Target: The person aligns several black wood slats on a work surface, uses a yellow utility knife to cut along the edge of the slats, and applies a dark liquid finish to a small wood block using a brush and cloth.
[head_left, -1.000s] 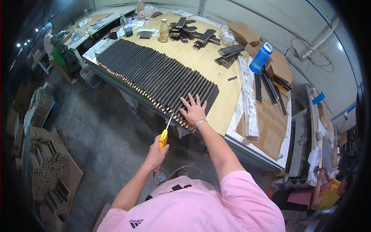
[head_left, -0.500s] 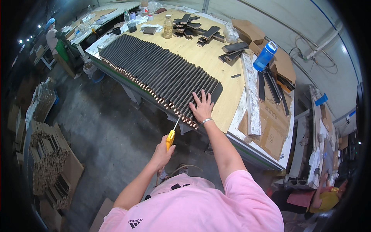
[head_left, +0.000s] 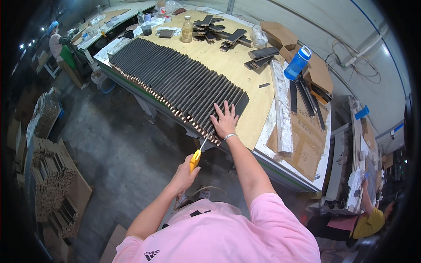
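A long row of dark, narrow strips (head_left: 171,79) lies side by side across the table, their pale ends showing along the near edge. My right hand (head_left: 225,119) lies flat on the right end of the row, fingers spread. In my left hand (head_left: 185,176) is a yellow-handled tool (head_left: 195,160) with a thin metal shaft. Its tip meets the strip ends near the row's right end; the exact contact is too small to make out.
Dark offcuts (head_left: 210,28), a glass jar (head_left: 187,30) and a blue bottle (head_left: 297,63) stand on the table (head_left: 256,120). A white-smeared bar (head_left: 281,109) lies at the right. Stacked strips (head_left: 55,184) stand at lower left. Other people (head_left: 57,44) are at far left and lower right.
The tool's tip has moved slightly right along the strip ends, with my left hand following. My right hand stays flat on the strips. The whole view has shifted a little.
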`<state>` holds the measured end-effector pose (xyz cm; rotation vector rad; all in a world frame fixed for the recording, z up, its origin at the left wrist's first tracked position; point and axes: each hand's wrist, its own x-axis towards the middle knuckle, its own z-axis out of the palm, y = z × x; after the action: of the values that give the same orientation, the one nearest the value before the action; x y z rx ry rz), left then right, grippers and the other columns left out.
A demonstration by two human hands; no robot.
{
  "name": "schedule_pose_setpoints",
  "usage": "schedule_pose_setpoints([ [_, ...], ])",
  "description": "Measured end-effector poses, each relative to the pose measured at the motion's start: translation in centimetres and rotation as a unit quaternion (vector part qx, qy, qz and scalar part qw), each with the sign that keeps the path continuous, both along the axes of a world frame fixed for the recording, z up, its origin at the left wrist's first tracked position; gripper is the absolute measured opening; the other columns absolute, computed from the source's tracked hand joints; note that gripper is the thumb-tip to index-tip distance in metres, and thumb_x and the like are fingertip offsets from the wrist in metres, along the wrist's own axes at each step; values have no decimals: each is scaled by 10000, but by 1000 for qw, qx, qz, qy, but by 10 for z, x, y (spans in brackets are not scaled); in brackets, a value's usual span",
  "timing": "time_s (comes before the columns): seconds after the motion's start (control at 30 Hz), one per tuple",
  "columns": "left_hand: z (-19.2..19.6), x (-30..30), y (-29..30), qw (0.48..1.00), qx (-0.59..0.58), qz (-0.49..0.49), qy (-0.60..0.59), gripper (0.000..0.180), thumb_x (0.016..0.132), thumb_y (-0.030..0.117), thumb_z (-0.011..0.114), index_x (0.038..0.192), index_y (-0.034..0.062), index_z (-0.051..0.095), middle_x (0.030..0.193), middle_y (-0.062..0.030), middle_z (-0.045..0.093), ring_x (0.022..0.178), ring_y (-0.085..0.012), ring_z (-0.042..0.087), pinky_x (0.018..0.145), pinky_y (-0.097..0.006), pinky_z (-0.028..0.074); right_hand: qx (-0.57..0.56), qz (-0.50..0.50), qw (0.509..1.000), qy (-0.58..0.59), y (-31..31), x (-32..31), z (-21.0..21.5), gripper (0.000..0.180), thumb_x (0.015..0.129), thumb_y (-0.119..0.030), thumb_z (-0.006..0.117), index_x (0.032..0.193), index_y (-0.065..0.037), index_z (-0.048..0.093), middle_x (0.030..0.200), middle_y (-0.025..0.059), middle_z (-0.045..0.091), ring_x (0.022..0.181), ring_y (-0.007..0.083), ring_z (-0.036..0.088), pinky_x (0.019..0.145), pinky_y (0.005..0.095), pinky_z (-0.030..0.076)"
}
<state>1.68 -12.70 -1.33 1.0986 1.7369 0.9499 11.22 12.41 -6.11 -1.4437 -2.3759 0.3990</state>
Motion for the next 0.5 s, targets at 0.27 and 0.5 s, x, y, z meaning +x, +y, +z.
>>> schedule_pose_setpoints([
  [0.27,0,-1,-2,1000,5,-18,11,478,908,143,600,1313,8,384,868,-247,642,828,-396,646,752,-432,486,-3,-2,1000,2,-1,0,3,584,885,-497,557,1427,-334,416,1578,83,182,1445,392,90,1087,690,153],
  [0.5,-2,-4,-2,1000,19,7,5,478,907,136,600,1318,10,390,876,-229,643,807,-359,660,742,-417,498,6,-6,999,41,0,1,-1,601,889,-469,563,1443,-309,395,1575,118,174,1438,403,117,1099,662,159],
])
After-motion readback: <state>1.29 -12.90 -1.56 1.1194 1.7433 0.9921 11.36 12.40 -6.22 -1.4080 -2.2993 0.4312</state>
